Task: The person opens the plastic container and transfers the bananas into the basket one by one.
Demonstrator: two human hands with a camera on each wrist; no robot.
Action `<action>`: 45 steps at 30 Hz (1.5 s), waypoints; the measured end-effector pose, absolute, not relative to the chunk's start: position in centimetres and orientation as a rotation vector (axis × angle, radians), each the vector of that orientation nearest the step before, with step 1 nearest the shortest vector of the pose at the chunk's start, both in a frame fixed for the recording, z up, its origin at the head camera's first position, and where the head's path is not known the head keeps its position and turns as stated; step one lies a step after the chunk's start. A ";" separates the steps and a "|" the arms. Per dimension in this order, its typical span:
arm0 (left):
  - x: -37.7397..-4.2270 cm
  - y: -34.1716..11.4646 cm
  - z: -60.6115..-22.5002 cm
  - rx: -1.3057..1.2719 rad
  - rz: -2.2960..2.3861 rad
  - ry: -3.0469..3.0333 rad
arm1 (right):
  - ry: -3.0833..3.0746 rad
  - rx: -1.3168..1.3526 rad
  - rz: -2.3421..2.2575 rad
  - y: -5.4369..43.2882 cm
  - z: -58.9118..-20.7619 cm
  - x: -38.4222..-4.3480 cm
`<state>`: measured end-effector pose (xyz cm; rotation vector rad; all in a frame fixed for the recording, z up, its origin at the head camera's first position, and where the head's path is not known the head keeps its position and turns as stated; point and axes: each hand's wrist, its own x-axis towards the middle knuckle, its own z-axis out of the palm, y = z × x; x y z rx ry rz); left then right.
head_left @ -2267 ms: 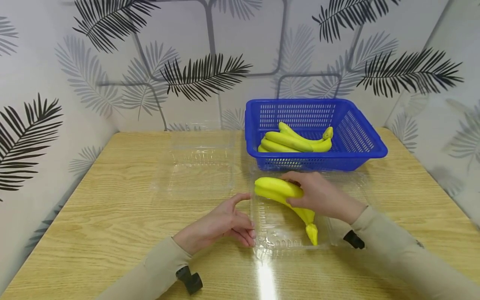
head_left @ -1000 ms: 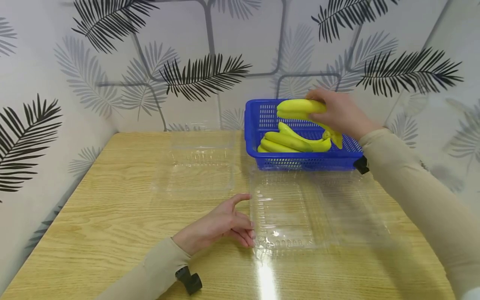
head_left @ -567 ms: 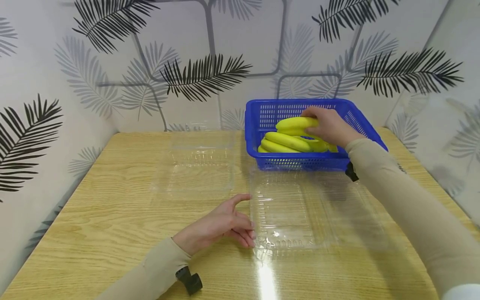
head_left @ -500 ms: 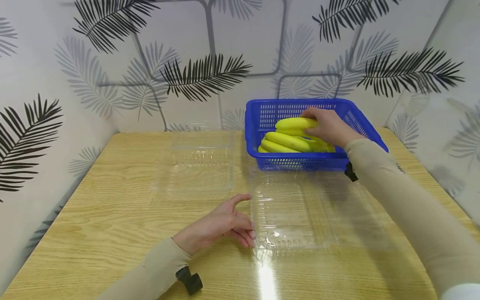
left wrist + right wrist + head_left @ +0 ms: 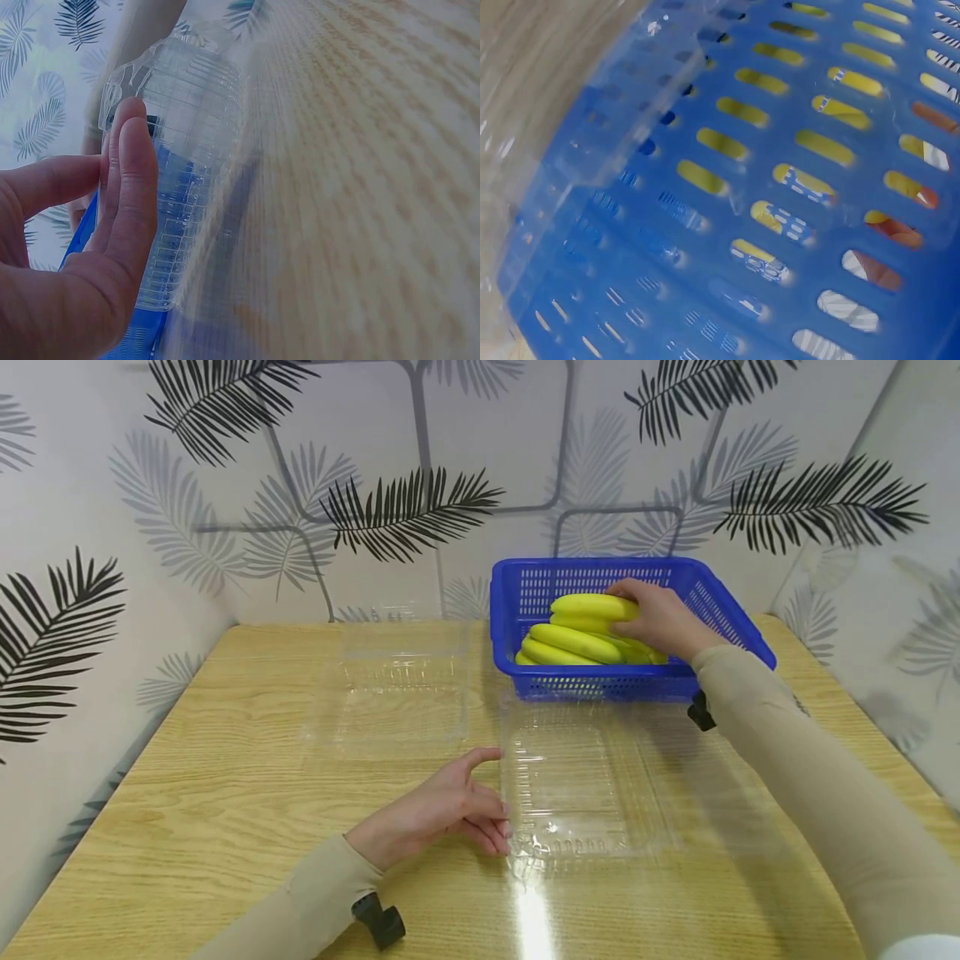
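Observation:
In the head view, my right hand (image 5: pixel 660 617) is inside the blue basket (image 5: pixel 622 670), with thumb and fingers round a yellow banana bunch (image 5: pixel 588 606). This bunch lies over other bananas (image 5: pixel 573 643) in the basket. My left hand (image 5: pixel 457 806) rests its fingertips against the left side of a clear plastic container (image 5: pixel 570 777). In the left wrist view, the straight fingers (image 5: pixel 136 180) stand along the container's ribbed wall (image 5: pixel 195 127). The right wrist view shows the basket's slotted wall (image 5: pixel 727 217), with yellow behind the slots and the hand mostly hidden.
A second clear container (image 5: pixel 401 702) stands open on the wooden table (image 5: pixel 247 793), left of the basket. The lid (image 5: pixel 712 777) of the near container spreads to the right, under my right forearm. A leaf-patterned wall (image 5: pixel 375 443) rises behind the table.
My right hand has lifted the banana bunch out of the near container, carried it back over the basket and lowered it onto the other bananas. The left hand has stayed in place.

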<state>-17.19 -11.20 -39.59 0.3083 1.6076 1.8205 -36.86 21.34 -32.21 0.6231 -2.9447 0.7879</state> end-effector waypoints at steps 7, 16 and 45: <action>-17.2 -11.3 -39.6 0.310 1.818 1.624 | -2.947 0.590 0.818 21.8 -31.9 -36.6; -17.2 -11.3 -39.6 0.308 1.817 1.615 | -2.974 0.556 0.810 22.6 -31.7 -36.2; -17.2 -11.3 -39.6 0.300 1.813 1.609 | -2.956 0.503 0.750 24.1 -31.9 -35.8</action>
